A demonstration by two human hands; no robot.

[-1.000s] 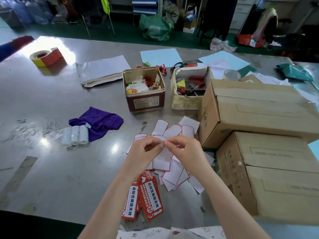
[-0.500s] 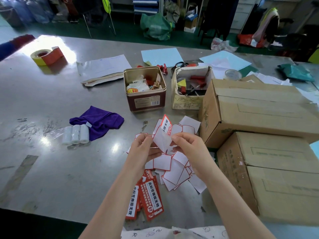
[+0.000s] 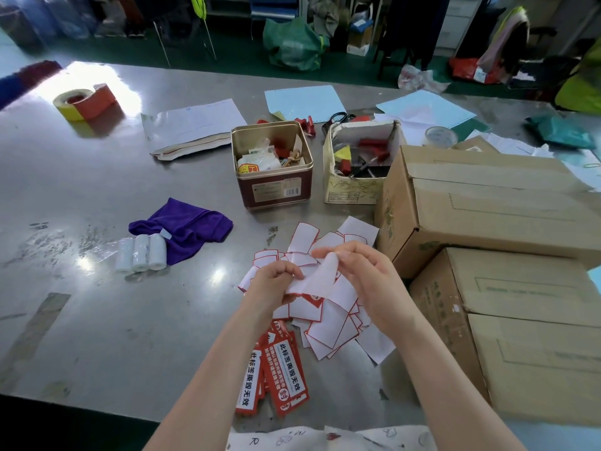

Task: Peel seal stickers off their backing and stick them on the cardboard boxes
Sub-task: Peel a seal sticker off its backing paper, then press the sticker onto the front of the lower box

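Mid-peel: I've got one seal sticker (image 3: 317, 277) half off its backing, above the spent-backing pile (image 3: 328, 320).

Left of the pile, unpeeled stickers (image 3: 279, 369) lie on the counter (image 3: 97, 320). My left hand (image 3: 276, 283) pinches the backing's lower end; my right hand (image 3: 364, 278) pinches the lifted translucent flap. Right of the pile, the cardboard boxes (image 3: 487, 216) wait, unsealed as far as I can tell. Next: finish the peel without curling, carry it right, press across a flap seam.

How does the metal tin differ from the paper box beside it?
The tin is dark red with a gold rim and keeps its square shape; the paper box is pale and printed, with a torn, ragged rim. The tin holds packets; the paper box holds tools with red handles. Both stand open on the table.
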